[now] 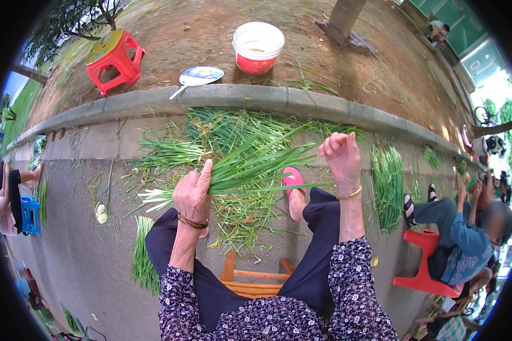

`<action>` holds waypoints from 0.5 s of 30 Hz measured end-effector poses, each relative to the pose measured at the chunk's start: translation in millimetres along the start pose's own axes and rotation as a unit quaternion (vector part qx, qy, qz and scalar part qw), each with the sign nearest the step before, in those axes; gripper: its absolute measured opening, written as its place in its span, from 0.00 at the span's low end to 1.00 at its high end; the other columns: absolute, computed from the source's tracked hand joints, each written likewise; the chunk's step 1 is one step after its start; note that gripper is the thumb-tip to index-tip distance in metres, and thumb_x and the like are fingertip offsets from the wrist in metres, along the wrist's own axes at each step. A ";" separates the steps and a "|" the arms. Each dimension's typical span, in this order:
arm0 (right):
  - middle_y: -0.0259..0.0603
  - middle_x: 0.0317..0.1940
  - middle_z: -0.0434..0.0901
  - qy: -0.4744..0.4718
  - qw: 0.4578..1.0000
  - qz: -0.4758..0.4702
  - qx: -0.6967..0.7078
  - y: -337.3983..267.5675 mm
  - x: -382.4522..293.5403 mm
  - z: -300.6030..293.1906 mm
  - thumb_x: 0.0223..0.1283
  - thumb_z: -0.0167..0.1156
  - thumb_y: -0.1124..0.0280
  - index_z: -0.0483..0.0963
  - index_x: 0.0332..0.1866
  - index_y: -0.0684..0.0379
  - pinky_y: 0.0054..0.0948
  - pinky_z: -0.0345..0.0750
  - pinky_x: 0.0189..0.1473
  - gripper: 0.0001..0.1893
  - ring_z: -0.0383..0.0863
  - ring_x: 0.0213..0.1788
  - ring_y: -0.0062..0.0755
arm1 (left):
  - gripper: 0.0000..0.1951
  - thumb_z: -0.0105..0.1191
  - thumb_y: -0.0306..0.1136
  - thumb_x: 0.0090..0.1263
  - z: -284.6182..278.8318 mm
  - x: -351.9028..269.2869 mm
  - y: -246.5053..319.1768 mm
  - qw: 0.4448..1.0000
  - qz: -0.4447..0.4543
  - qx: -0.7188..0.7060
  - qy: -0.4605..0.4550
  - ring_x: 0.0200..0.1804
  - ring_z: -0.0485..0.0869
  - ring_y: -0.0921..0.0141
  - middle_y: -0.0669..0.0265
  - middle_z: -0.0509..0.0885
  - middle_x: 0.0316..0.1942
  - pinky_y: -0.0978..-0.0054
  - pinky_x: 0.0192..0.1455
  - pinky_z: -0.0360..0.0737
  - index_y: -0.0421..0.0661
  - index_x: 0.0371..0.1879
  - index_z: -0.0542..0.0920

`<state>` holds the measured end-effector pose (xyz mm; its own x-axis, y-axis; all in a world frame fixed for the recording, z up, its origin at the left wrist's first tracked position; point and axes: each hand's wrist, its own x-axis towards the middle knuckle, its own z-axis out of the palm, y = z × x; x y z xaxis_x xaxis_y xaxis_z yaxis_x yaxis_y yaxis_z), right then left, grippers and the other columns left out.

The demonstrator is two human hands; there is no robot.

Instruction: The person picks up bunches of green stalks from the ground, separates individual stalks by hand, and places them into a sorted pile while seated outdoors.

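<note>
My left hand (193,194) is closed around a bunch of Chinese chives (256,168), its white stem ends out to the left and green leaves fanning right. My right hand (340,160) is raised beyond the leaf tips, fingers loosely curled, thumb apart, nothing visible in it. Under the bunch, loose chive trimmings (243,221) litter the pavement between my feet. A large heap of chives (239,128) lies ahead against the kerb, with a smaller pile (170,151) at its left. Neater bundles rest by my left knee (144,255) and out to the right (387,187).
A stone kerb (234,94) curves across ahead. Beyond it are a red plastic stool (115,64), a hand fan (201,76) and a white-and-red bucket (258,49). I sit on a wooden seat (251,290). A person (465,247) sits at right, another (8,209) at far left.
</note>
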<state>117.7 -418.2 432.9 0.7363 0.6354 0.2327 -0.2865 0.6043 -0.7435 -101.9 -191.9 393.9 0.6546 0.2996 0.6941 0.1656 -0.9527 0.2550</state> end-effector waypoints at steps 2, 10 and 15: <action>0.34 0.20 0.68 -0.070 0.997 -0.013 0.010 -0.3 -1.2 0.6 0.61 0.46 0.60 0.73 0.33 0.61 0.28 0.68 0.30 0.15 0.68 0.24 0.25 | 0.27 0.50 0.20 0.43 0.3 0.6 0.0 1.000 0.003 0.009 0.002 0.17 0.66 0.69 0.67 0.62 0.15 0.72 0.18 0.64 0.52 0.49 0.74; 0.29 0.23 0.74 -0.068 0.889 0.164 -0.423 10.6 -11.1 28.5 0.46 0.59 0.81 0.72 0.42 0.64 0.11 0.65 0.23 0.14 0.66 0.22 0.08 | 0.24 0.51 0.23 0.46 -1.7 5.0 1.6 1.000 0.012 0.027 -0.002 0.17 0.67 0.69 0.67 0.62 0.15 0.72 0.19 0.64 0.51 0.47 0.75; 0.28 0.24 0.73 -0.004 0.895 0.055 -0.443 19.8 -11.4 28.3 0.48 0.58 0.80 0.75 0.35 0.65 0.12 0.67 0.26 0.07 0.69 0.24 0.11 | 0.26 0.49 0.22 0.45 -2.3 2.8 -1.9 0.999 0.008 0.032 0.012 0.18 0.66 0.70 0.69 0.61 0.15 0.73 0.19 0.64 0.52 0.49 0.74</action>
<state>86.3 -399.9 433.3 0.7287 0.6724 0.1300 0.2446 -0.0782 -0.9665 -102.1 -189.2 396.9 0.6400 0.2852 0.7135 0.2024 -0.9583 0.2016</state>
